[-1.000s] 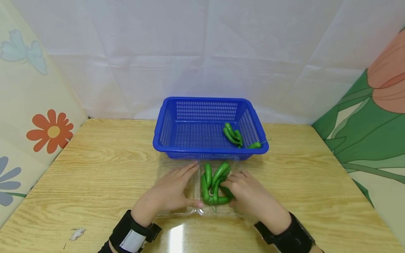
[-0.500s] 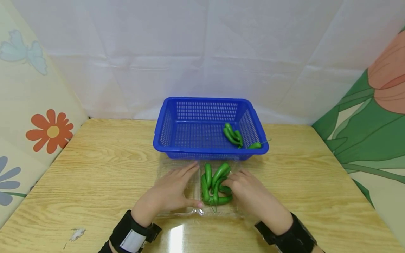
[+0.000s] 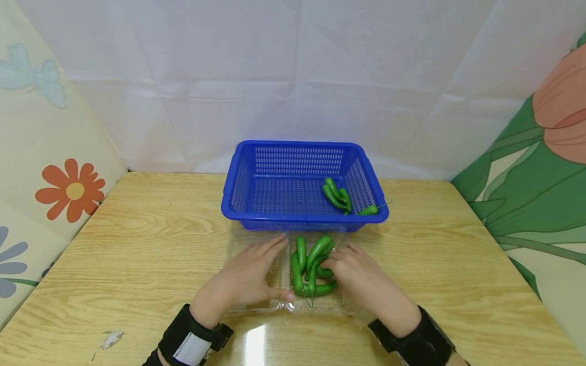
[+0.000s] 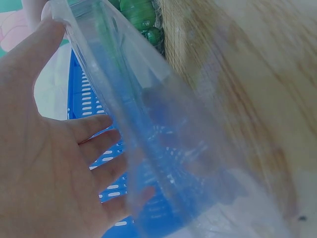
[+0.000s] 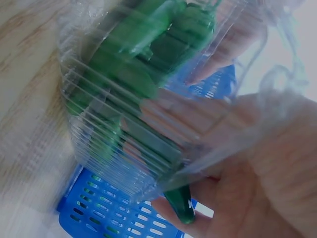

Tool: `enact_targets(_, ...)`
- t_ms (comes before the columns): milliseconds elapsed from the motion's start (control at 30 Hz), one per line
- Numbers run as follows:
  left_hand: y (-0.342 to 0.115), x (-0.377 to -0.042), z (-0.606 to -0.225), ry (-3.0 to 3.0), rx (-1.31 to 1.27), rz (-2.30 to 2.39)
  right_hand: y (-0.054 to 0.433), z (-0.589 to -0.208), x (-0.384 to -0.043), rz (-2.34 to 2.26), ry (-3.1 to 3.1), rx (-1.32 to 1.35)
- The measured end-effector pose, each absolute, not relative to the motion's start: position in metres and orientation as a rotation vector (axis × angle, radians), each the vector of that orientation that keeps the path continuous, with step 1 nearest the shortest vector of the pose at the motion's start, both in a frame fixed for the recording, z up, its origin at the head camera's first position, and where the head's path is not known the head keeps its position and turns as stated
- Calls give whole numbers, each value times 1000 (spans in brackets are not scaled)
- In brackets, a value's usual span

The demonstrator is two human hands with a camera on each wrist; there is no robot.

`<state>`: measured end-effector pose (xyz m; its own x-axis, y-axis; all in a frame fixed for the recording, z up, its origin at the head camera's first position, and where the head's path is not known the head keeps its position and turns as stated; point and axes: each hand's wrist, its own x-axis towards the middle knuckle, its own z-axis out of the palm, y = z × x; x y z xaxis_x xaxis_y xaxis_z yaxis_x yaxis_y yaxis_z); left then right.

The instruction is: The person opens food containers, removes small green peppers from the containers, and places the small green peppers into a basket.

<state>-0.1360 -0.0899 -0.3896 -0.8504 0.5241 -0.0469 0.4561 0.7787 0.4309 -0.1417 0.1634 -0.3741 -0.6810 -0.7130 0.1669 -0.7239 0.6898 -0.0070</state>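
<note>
On the wooden surface point(image 3: 137, 239), the left hand point(image 3: 244, 279) lies flat, fingers straight, pressing down the clear tray point(image 3: 256, 305). The right hand point(image 3: 359, 279) curls its fingers around a green pepper point(image 3: 316, 254). Best keep the tray pinned and lift only one.

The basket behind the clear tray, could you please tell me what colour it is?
The basket is bright blue with slotted walls; the head view shows it best.
</note>
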Motion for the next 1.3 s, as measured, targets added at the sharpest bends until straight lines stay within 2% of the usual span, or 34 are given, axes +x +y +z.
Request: enact_targets(1300,-90,-136,-389,2805,789,617,182,-349,-143,290,-2685,1151)
